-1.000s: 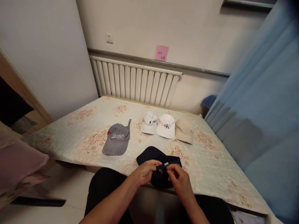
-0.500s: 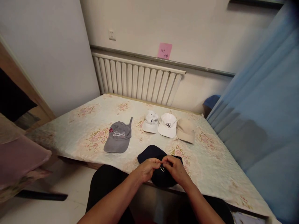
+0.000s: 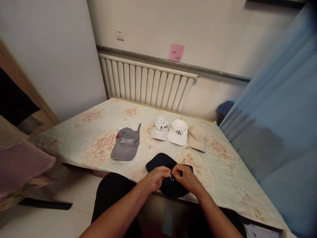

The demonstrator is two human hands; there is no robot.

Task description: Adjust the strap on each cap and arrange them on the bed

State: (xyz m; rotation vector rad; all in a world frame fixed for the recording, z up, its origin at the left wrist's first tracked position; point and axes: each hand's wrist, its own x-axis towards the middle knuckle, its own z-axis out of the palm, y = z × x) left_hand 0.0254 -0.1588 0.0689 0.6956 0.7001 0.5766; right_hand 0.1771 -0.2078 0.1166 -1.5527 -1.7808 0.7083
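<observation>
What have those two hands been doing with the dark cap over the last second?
The left hand and right hand drew together over the navy cap; both now pinch its small metal buckle, which a second ago sat between parted fingers. The grey cap and the other caps stayed put.

I see a matt dark navy cloth cap [image 3: 170, 188] with a small shiny metal clip [image 3: 171, 178], lying on a bed's smooth floral quilted cloth cover [image 3: 223, 178].

"CK" on the white cap [image 3: 177, 133], "Always" – grey cap [image 3: 126, 143]
</observation>
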